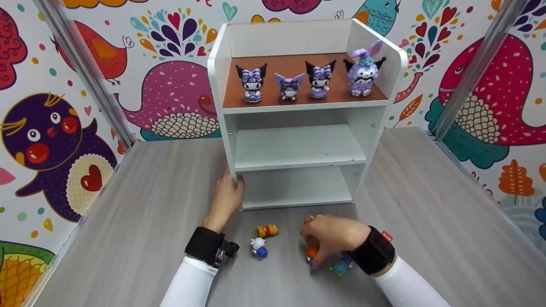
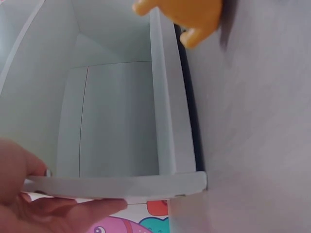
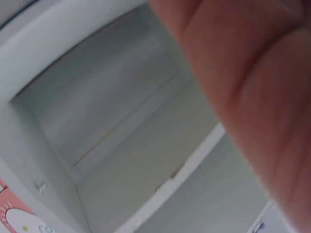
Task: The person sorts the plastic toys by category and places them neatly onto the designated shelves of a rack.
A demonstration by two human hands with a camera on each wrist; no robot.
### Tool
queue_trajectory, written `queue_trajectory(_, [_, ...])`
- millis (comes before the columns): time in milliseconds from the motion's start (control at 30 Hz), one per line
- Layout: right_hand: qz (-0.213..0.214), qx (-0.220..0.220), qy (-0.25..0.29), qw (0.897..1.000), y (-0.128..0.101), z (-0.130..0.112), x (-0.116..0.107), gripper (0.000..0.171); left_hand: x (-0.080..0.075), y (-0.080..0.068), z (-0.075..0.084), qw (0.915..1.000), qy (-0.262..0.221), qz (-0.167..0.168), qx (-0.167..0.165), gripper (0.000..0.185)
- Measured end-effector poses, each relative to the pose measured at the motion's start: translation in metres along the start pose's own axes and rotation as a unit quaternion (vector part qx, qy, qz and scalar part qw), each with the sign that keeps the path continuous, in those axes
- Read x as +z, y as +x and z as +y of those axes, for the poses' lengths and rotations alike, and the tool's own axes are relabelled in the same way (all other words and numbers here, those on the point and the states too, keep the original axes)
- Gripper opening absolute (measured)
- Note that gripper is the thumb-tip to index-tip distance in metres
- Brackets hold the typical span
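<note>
My left hand [image 1: 226, 194] grips the left side panel of a white shelf unit [image 1: 298, 166]; in the left wrist view the thumb lies inside the panel [image 2: 116, 187] and the fingers outside. Low over the floor, my right hand [image 1: 335, 234] bends its fingers and thumb around a small orange figurine [image 1: 312, 251], partly hidden, and I cannot tell whether it is pinched. Another orange piece [image 1: 307, 221] shows past the fingers. A teal-blue figurine [image 1: 340, 267] lies under the wrist. Left of this hand lie a yellow bear figurine [image 1: 267, 230] and a white-and-blue figurine [image 1: 259, 248].
Several purple-and-black figurines, among them one with rabbit ears [image 1: 364, 70], stand on the brown top shelf [image 1: 294, 64]. Two white shelves sit below it. Patterned walls [image 1: 179, 89] and metal posts [image 1: 85, 68] enclose the grey wood-look surface [image 1: 162, 192].
</note>
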State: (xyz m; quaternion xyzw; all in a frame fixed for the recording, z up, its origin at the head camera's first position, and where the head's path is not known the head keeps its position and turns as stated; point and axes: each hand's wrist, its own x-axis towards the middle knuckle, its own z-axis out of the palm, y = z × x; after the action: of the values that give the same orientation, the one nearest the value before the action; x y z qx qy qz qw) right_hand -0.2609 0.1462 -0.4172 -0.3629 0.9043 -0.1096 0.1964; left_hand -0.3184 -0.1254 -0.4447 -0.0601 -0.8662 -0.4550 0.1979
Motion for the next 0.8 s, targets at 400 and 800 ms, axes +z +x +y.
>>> queue_trajectory(400, [-0.014, 0.001, -0.059, 0.998, 0.011, -0.009, 0.015, 0.035, 0.001, 0.002, -0.003, 1.0000, 0.007, 0.000, -0.004, 0.052])
queue_trajectory(800, [0.008, -0.072, -0.059, 0.996, 0.012, -0.009, 0.009, 0.029, 0.000, 0.000, -0.002, 1.0000, -0.003, -0.005, -0.002, 0.055])
